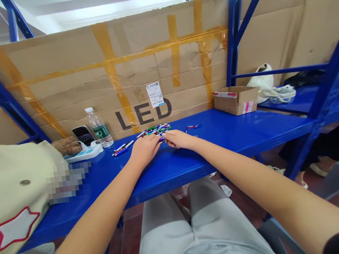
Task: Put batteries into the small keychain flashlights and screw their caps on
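My left hand (145, 150) and my right hand (178, 139) meet above the blue shelf, fingers closed and fingertips nearly touching. Between them shows a small shiny purple-blue piece (161, 139), too small and too covered by the fingers to tell its kind. Just behind the hands lies a pile of small shiny coloured metal pieces (157, 129), in green, red, blue and silver. Several slim pen-like sticks (122, 148) rest left of my left hand. To the right of the pile are a few red and blue clip-like pieces (193, 127).
A water bottle (100, 130), a phone (83, 135) and a white power strip (84, 153) stand at the left. A cream bag (17, 184) covers the shelf's left end. An open cardboard box (235, 101) sits back right, before the cardboard wall (83, 92). Blue posts (233, 39) frame the shelf.
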Action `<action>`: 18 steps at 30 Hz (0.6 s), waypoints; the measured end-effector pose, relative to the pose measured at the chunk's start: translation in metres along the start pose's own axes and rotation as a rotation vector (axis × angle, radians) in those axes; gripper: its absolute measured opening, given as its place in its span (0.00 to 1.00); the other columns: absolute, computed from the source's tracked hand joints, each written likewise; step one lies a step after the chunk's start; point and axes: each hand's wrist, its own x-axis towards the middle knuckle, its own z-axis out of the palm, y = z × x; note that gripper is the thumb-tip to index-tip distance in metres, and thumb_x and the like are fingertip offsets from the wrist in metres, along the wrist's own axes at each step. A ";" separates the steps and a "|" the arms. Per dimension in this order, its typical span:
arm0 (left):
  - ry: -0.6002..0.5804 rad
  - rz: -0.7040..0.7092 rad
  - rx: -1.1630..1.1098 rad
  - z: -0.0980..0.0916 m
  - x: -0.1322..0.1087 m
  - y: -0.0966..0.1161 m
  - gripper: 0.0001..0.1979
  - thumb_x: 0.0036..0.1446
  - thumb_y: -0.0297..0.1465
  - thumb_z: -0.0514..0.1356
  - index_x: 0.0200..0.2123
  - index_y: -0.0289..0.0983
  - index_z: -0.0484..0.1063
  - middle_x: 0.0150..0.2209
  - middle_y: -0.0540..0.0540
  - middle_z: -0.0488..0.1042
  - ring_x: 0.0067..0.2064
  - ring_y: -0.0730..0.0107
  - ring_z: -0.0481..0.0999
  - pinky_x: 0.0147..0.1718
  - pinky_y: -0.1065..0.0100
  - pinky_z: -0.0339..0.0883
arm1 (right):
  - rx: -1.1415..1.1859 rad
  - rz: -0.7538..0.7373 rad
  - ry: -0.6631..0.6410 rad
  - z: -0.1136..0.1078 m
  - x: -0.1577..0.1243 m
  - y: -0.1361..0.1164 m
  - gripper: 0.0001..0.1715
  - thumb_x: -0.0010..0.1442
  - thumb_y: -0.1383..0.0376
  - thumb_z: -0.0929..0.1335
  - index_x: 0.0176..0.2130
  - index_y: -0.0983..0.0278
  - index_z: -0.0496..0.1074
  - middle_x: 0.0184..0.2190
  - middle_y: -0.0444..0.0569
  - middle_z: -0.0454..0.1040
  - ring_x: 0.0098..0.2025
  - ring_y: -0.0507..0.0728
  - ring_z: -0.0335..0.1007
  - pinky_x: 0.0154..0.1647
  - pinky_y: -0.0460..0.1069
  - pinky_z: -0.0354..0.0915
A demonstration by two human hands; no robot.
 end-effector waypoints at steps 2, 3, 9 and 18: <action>0.012 -0.048 -0.187 0.005 0.000 -0.004 0.14 0.65 0.34 0.52 0.46 0.36 0.75 0.43 0.41 0.78 0.44 0.59 0.76 0.40 0.63 0.68 | -0.258 -0.172 0.120 -0.001 0.000 -0.001 0.18 0.69 0.60 0.56 0.29 0.63 0.63 0.24 0.44 0.68 0.27 0.51 0.62 0.32 0.46 0.59; 0.014 -0.053 -0.276 0.007 0.000 -0.006 0.14 0.65 0.34 0.52 0.46 0.36 0.75 0.44 0.42 0.78 0.44 0.60 0.76 0.42 0.63 0.68 | -0.379 -0.236 0.152 -0.001 0.000 -0.001 0.17 0.68 0.61 0.57 0.30 0.63 0.64 0.29 0.46 0.71 0.32 0.52 0.65 0.36 0.47 0.59; -0.021 -0.023 -0.375 0.008 -0.004 -0.010 0.14 0.64 0.35 0.53 0.47 0.38 0.75 0.46 0.44 0.78 0.47 0.61 0.76 0.46 0.62 0.68 | -0.594 -0.283 0.089 0.000 -0.003 -0.002 0.18 0.69 0.64 0.56 0.33 0.65 0.70 0.36 0.52 0.75 0.38 0.55 0.68 0.41 0.48 0.58; -0.071 -0.111 -0.076 0.006 0.006 -0.018 0.14 0.65 0.34 0.52 0.48 0.39 0.73 0.46 0.42 0.76 0.47 0.60 0.76 0.43 0.64 0.69 | -0.941 -0.226 0.211 -0.039 0.030 -0.001 0.26 0.70 0.56 0.54 0.35 0.66 0.73 0.35 0.53 0.76 0.37 0.57 0.68 0.36 0.49 0.55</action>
